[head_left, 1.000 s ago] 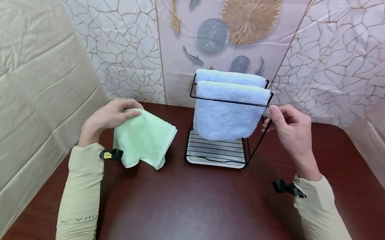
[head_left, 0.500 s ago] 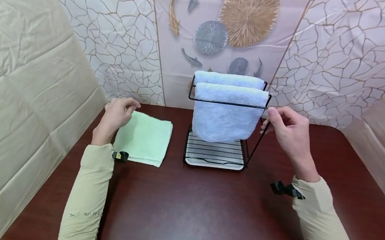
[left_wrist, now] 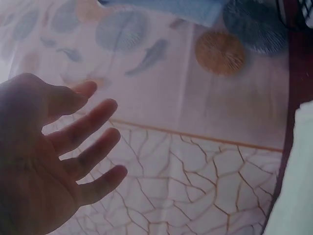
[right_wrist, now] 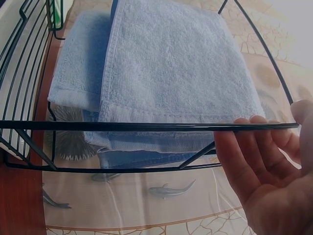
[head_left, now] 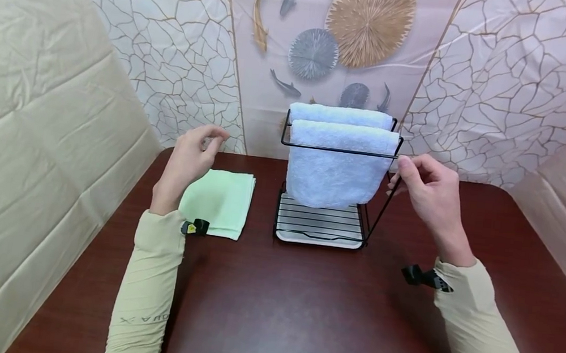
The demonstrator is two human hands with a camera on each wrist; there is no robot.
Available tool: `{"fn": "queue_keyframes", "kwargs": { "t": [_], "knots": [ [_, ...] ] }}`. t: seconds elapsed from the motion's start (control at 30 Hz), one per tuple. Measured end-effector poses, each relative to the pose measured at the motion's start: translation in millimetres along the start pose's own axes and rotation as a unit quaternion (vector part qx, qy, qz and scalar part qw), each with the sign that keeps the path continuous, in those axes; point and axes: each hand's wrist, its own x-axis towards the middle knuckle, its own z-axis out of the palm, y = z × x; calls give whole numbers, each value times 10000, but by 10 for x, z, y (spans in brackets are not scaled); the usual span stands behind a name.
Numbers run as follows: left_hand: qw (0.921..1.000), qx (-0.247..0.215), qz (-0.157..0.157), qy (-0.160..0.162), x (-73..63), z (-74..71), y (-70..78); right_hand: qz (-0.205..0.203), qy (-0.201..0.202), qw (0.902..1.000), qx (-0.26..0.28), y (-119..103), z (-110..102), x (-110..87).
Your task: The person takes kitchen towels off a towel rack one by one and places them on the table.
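Observation:
A black wire rack (head_left: pixel 319 237) with a white tray (head_left: pixel 319 217) in its base stands on the table. Two light blue towels (head_left: pixel 337 167) hang over its upper bars. My right hand (head_left: pixel 432 193) pinches the rack's upper right front corner between thumb and fingers; the right wrist view shows the fingers along the bar. A folded pale green cloth (head_left: pixel 221 204) lies flat on the table left of the rack. Above and behind that cloth my left hand (head_left: pixel 189 159) hovers, holding nothing; its fingers are spread and slightly bent in the left wrist view.
The dark red-brown table (head_left: pixel 280 312) has a patterned curtain (head_left: pixel 181 64) right behind it. Beige quilted cloth walls (head_left: pixel 33 164) rise on the left and right sides.
My left hand has let go of the green cloth, which now lies flat, and has risen and shifted right. The right hand keeps its hold on the rack.

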Motion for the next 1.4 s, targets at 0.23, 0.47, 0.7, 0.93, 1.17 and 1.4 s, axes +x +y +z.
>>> {"fn": "queue_keyframes", "kwargs": {
  "t": [0.23, 0.47, 0.7, 0.93, 1.17, 1.4],
  "knots": [
    [9952, -386, 838, 335, 131, -23, 477, -32, -1, 9999, -124, -112, 40, 2],
    [9847, -617, 1598, 331, 199, -70, 954, -84, -52, 10000, -9, -128, 54, 15],
    [9752, -690, 2093, 216, 284, 80, 1204, -134, -37, 9997, -199, -127, 53, 14],
    [9676, -318, 2505, -47, 441, 322, 1466, -210, 19, 9998, -1, -120, 43, 4],
    [9720, -96, 2344, -135, 514, 449, 1593, -269, 30, 9994, -216, -126, 42, -2],
    [9775, 67, 2077, -371, 549, 543, 1641, -254, 28, 9995, -196, -98, 27, -6]
  ]
}}
